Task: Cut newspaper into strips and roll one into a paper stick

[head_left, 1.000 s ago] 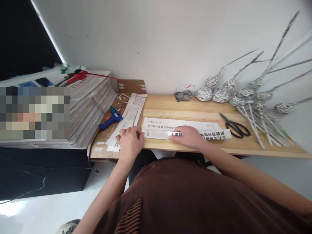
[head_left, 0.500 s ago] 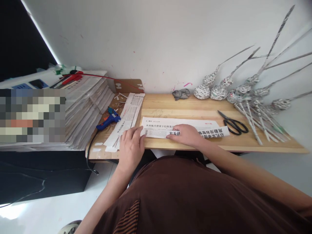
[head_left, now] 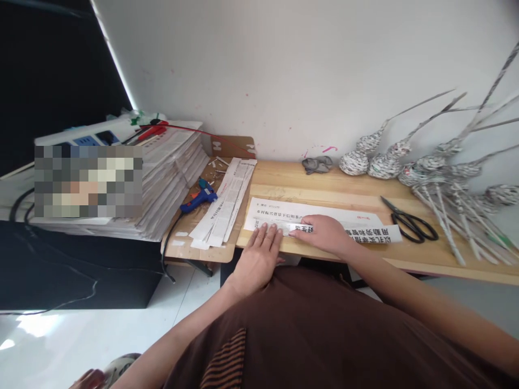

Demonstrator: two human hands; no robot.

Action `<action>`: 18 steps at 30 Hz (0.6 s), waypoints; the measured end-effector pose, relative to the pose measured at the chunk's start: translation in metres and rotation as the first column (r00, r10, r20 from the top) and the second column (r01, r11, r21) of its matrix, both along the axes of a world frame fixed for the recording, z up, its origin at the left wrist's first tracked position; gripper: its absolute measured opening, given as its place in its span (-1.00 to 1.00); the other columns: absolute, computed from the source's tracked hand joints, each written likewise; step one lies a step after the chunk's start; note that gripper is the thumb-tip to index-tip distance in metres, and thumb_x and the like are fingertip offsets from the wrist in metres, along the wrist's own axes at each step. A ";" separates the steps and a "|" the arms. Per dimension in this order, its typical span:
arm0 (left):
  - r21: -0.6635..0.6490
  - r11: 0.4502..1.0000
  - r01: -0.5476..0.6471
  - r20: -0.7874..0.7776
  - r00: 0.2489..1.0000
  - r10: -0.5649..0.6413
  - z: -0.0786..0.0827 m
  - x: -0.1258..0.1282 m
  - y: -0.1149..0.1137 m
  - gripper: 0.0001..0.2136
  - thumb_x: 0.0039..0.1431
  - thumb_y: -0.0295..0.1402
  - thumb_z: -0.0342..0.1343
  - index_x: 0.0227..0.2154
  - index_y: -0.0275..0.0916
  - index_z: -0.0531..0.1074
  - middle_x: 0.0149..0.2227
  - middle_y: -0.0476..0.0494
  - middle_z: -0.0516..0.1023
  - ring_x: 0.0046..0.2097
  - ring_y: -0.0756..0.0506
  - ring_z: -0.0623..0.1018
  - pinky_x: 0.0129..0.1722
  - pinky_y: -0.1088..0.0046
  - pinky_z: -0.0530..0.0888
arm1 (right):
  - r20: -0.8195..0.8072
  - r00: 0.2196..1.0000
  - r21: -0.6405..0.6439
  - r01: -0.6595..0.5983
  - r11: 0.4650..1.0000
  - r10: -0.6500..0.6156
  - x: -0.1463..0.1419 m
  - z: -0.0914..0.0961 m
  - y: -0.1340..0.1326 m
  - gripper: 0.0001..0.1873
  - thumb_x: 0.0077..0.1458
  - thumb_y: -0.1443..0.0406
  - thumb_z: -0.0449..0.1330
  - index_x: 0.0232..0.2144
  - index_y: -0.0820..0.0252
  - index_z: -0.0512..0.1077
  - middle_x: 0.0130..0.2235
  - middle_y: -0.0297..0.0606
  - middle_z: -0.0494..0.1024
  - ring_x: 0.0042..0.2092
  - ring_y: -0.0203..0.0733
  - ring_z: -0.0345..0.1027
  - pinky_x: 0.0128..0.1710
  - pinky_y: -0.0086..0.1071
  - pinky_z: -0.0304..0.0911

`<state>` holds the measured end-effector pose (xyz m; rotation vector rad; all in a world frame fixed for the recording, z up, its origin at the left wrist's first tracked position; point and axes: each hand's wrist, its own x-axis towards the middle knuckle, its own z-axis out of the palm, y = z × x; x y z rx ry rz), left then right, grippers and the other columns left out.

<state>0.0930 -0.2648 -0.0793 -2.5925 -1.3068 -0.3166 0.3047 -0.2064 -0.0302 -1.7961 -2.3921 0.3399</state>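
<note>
The newspaper strip (head_left: 324, 208) lies lengthwise along the near edge of the table (head_left: 279, 181), its near border folded over toward 12 o'clock, the wall side. The left hand (head_left: 260, 254) rests palm down at the strip's 8 o'clock corner, its grip flat with fingers extended on the paper. The right hand (head_left: 326, 235), at 6 o'clock, pinches the folded border between thumb and fingers, though the fingertips are partly hidden, so how firmly is hard to tell. Black scissors (head_left: 397, 216) sit at 3 o'clock, just beyond the strip's end. Woven gourd shapes (head_left: 389, 165) stand at 2 o'clock. From the left hand, loose paper strips (head_left: 227, 208) lie at 11 o'clock, with a blue glue gun (head_left: 200, 199) beside them at 10.
</note>
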 end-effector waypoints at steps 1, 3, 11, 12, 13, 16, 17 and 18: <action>-0.002 1.000 -0.027 -0.036 0.999 0.027 0.000 -0.001 -0.001 -0.39 0.24 -0.17 0.04 0.27 -0.40 0.13 0.29 -0.43 0.20 0.31 -0.38 0.18 0.25 0.04 0.21 | -0.007 1.000 -0.001 0.001 1.000 -0.001 0.000 0.000 0.000 -0.57 0.07 -0.09 0.10 -0.47 0.13 0.44 -0.38 -0.28 0.55 -0.37 -0.18 0.34 -0.45 -0.39 -0.04; -0.003 0.998 -0.070 -0.082 0.994 0.069 0.001 -0.001 -0.004 -0.36 0.24 -0.15 0.05 0.30 -0.31 0.07 0.30 -0.42 0.17 0.31 -0.40 0.18 0.24 -0.01 0.20 | -0.019 1.000 -0.006 0.000 1.000 0.000 0.000 0.000 0.000 -0.58 0.07 -0.08 0.11 -0.45 0.12 0.45 -0.38 -0.28 0.55 -0.36 -0.18 0.34 -0.45 -0.39 -0.03; -0.003 0.988 -0.157 -0.135 0.979 0.155 0.006 0.005 -0.009 -0.42 0.28 -0.27 0.00 0.32 -0.08 0.02 0.31 -0.38 0.16 0.26 -0.45 0.26 0.19 -0.18 0.18 | -0.014 1.000 -0.011 -0.012 1.000 0.012 0.001 -0.003 0.001 -0.55 0.08 -0.11 0.08 -0.40 0.11 0.48 -0.34 -0.26 0.58 -0.32 -0.14 0.37 -0.43 -0.39 0.01; -0.010 0.987 -0.162 -0.134 0.978 0.159 0.007 0.005 -0.009 -0.42 0.28 -0.28 0.00 0.32 -0.09 0.02 0.31 -0.38 0.16 0.26 -0.44 0.26 0.19 -0.18 0.17 | -0.010 1.000 -0.010 -0.005 1.000 0.005 0.001 -0.003 0.002 -0.55 0.08 -0.11 0.09 -0.39 0.11 0.49 -0.33 -0.25 0.59 -0.31 -0.13 0.38 -0.42 -0.39 0.01; -0.015 0.987 -0.163 -0.132 0.978 0.160 0.007 0.006 -0.009 -0.42 0.27 -0.28 0.01 0.33 -0.08 0.01 0.31 -0.39 0.16 0.26 -0.44 0.26 0.20 -0.18 0.16 | -0.007 1.000 -0.010 -0.001 1.000 0.001 0.001 -0.003 0.002 -0.55 0.08 -0.11 0.09 -0.39 0.11 0.49 -0.32 -0.25 0.59 -0.30 -0.12 0.39 -0.42 -0.39 0.02; -0.017 0.986 -0.167 -0.124 0.979 0.163 0.008 0.006 -0.010 -0.40 0.26 -0.29 0.02 0.33 -0.06 0.00 0.31 -0.40 0.16 0.26 -0.43 0.27 0.19 -0.18 0.17 | -0.007 1.000 -0.009 0.001 1.000 -0.001 0.001 -0.004 0.002 -0.56 0.07 -0.10 0.10 -0.37 0.10 0.50 -0.31 -0.25 0.60 -0.28 -0.11 0.40 -0.41 -0.38 0.04; -0.015 0.986 -0.169 -0.123 0.979 0.166 0.008 0.006 -0.010 -0.40 0.26 -0.29 0.02 0.33 -0.06 0.00 0.31 -0.40 0.16 0.26 -0.43 0.27 0.19 -0.18 0.17 | -0.011 1.000 -0.008 0.003 1.000 -0.003 0.001 -0.004 0.002 -0.56 0.07 -0.10 0.10 -0.36 0.10 0.50 -0.30 -0.25 0.60 -0.28 -0.10 0.40 -0.41 -0.38 0.04; -0.014 0.985 -0.171 -0.122 0.978 0.168 0.008 0.006 -0.010 -0.41 0.26 -0.30 0.03 0.32 -0.06 0.01 0.31 -0.40 0.16 0.25 -0.44 0.28 0.18 -0.19 0.17 | -0.015 1.000 -0.010 0.005 1.000 -0.006 0.002 -0.004 0.003 -0.56 0.07 -0.10 0.10 -0.36 0.10 0.51 -0.30 -0.25 0.60 -0.28 -0.10 0.40 -0.41 -0.38 0.05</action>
